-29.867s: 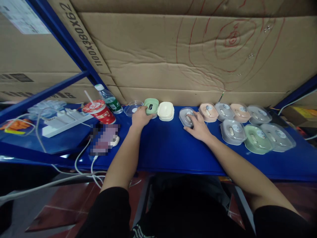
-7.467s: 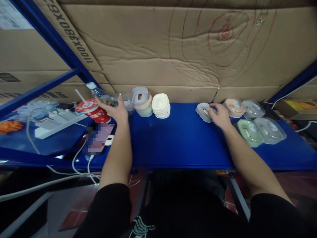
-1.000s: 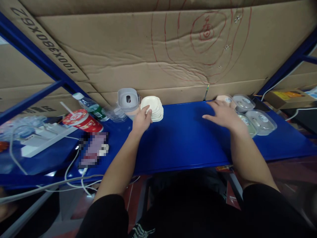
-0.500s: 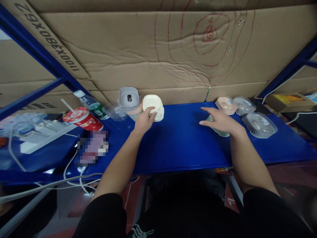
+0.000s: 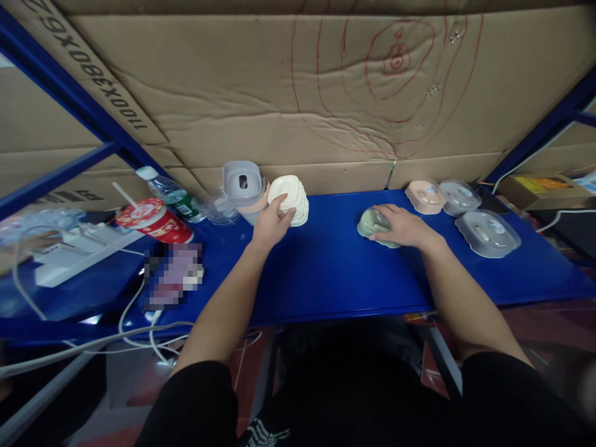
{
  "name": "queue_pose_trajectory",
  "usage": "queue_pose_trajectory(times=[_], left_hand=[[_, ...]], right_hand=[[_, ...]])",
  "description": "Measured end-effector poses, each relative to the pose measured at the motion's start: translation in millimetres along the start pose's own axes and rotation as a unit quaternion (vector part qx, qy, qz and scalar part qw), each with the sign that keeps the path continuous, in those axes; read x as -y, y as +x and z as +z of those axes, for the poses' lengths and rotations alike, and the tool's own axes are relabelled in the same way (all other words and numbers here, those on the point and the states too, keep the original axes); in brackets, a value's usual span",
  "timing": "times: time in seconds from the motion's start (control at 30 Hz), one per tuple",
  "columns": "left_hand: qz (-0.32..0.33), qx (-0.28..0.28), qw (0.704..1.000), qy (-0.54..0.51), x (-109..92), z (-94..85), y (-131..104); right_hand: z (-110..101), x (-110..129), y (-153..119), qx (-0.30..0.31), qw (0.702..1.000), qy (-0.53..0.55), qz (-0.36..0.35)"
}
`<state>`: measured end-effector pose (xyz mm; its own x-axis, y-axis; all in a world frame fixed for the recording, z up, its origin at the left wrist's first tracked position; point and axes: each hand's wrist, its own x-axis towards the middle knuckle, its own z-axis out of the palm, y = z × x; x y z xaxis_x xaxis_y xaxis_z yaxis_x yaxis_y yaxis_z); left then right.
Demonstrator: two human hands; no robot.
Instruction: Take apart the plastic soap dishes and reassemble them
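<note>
My left hand (image 5: 271, 221) has its thumb and fingers closed at the near edge of a fanned stack of cream-coloured shallow square pieces (image 5: 287, 189), which look like small trays or lids. Just left of that stack stand nested plastic containers, a grey one (image 5: 239, 180) on top with a dark oval slot and a peach rim below. On the right, my right hand (image 5: 404, 226) curves over a small green container (image 5: 366, 222) with a clear lid, its fingers and thumb about the top. Part of that container is hidden under the hand.
Lidded boxes stand farther right: a peach one (image 5: 424, 196), a clear one (image 5: 459, 197) and a larger clear one (image 5: 488, 233). At left are a red cup (image 5: 161, 220) with a straw, a plastic bottle (image 5: 174, 197) and a white power strip (image 5: 88, 251). Cardboard (image 5: 223, 74) walls the back.
My right hand has moved left and down onto the green container, which now sits farther left. Its spread fingers have closed about it. My left hand stays at the cream stack.
</note>
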<state>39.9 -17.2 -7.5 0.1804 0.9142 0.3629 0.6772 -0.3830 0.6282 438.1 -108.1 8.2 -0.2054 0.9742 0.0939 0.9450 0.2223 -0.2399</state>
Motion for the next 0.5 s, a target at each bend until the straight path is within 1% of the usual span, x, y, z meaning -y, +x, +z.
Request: queue_pose_trajectory(times=[0.1,0.17,0.23,0.3,0.37,0.43,0.5], left_hand=[[0.040,-0.014,0.999,0.006,-6,0.3,-4],[0.067,-0.003,0.997,0.024,-10,2.7,-8],[0.089,0.019,0.995,0.050,-14,6.6,-12],[0.118,0.044,0.990,0.061,-18,11.2,-15],[0.164,0.069,0.983,0.049,-22,15.6,-19],[0.217,0.088,0.972,0.019,-29,19.3,-24],[0.258,0.109,0.959,-0.025,-37,22.1,-29]], right_hand=[[5,19,1,0.006,0.998,0.020,-0.059],[11,32,3,0.004,0.995,0.031,-0.098],[18,44,4,-0.005,0.990,0.048,-0.135],[24,53,5,-0.030,0.983,0.080,-0.163],[27,59,5,-0.074,0.973,0.123,-0.183],[29,64,5,-0.116,0.959,0.159,-0.207],[30,68,4,-0.137,0.945,0.171,-0.242]])
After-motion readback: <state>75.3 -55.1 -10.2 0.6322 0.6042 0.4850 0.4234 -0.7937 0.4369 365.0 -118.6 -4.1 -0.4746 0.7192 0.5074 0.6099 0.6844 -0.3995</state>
